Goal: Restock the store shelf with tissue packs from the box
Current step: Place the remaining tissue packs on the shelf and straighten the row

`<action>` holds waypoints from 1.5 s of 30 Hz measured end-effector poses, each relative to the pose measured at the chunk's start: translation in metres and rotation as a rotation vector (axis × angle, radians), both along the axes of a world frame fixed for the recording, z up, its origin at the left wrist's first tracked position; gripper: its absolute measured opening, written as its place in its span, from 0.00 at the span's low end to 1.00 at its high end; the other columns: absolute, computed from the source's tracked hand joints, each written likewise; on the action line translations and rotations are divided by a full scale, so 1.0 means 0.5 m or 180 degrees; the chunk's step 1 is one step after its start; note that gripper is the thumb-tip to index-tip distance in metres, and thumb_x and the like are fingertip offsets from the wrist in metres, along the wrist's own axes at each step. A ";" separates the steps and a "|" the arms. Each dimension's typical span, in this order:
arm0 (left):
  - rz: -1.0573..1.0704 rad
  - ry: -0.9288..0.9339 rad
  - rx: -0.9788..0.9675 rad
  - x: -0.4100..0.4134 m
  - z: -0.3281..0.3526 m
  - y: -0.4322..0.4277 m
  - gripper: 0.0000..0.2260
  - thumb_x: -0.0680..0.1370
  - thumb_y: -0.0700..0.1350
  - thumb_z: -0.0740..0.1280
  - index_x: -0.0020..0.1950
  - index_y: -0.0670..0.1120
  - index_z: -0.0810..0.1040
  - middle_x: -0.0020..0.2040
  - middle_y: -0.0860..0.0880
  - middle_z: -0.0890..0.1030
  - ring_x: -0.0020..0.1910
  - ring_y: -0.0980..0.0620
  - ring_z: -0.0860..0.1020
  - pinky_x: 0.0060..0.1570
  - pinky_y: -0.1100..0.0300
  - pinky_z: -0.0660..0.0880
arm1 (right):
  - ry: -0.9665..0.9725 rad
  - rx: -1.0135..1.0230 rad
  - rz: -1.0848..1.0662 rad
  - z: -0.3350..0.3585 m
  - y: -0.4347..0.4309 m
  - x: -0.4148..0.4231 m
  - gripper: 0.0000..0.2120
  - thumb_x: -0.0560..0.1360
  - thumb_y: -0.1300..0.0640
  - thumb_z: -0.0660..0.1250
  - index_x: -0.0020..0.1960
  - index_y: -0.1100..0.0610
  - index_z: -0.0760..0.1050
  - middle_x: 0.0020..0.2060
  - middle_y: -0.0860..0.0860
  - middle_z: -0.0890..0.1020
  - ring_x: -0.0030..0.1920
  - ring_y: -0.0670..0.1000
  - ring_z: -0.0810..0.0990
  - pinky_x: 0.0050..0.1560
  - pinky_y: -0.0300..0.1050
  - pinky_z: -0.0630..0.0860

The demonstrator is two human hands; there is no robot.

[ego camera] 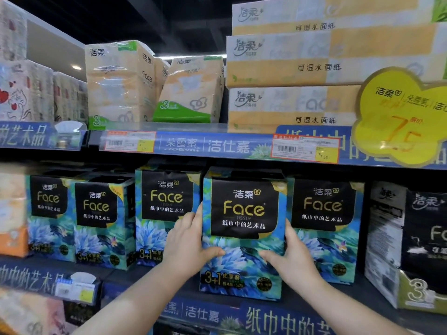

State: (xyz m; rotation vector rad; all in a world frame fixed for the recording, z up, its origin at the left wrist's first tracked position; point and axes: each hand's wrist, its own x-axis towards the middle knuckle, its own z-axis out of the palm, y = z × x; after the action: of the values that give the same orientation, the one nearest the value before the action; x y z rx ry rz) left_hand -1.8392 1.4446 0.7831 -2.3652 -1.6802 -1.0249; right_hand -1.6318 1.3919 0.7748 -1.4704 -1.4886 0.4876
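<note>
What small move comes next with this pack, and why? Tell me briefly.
Probably push the pack straight back. The left hand and right hand grip its sides, and it appears to stand forward of the left neighbour and right neighbour, near the front edge of the shelf. Sliding it back would likely line its face up with the row.

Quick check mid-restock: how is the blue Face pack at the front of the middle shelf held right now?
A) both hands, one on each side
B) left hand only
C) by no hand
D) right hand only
A: the left hand and the right hand grip opposite sides of the blue Face pack, with both thumbs across its front.
</note>
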 end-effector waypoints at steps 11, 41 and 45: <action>0.0543 0.0309 0.0493 0.016 -0.006 0.010 0.52 0.64 0.67 0.70 0.78 0.44 0.50 0.67 0.47 0.68 0.64 0.45 0.69 0.62 0.53 0.69 | -0.0153 -0.0070 -0.0113 0.005 0.020 -0.009 0.43 0.74 0.57 0.69 0.78 0.49 0.44 0.65 0.43 0.70 0.68 0.49 0.70 0.64 0.42 0.68; 0.0109 0.0865 0.0771 -0.051 0.150 0.093 0.44 0.68 0.68 0.66 0.77 0.53 0.52 0.75 0.49 0.61 0.74 0.45 0.57 0.73 0.49 0.53 | -0.1226 -0.0220 -0.0865 -0.003 0.037 -0.022 0.51 0.69 0.42 0.72 0.77 0.49 0.39 0.77 0.46 0.55 0.62 0.51 0.76 0.49 0.46 0.79; 0.0154 0.1087 0.0605 -0.076 0.163 0.087 0.48 0.67 0.68 0.67 0.78 0.52 0.45 0.78 0.49 0.55 0.76 0.46 0.53 0.72 0.49 0.54 | -0.0974 -0.0282 -0.0683 -0.001 0.036 -0.017 0.53 0.68 0.46 0.74 0.77 0.48 0.38 0.77 0.46 0.55 0.65 0.52 0.74 0.54 0.46 0.76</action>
State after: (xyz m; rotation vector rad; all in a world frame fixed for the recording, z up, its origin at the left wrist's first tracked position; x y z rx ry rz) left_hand -1.8769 1.4879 0.8645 -2.2130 -1.4408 -0.6884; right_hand -1.6404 1.4100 0.7743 -1.8139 -1.5329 0.2061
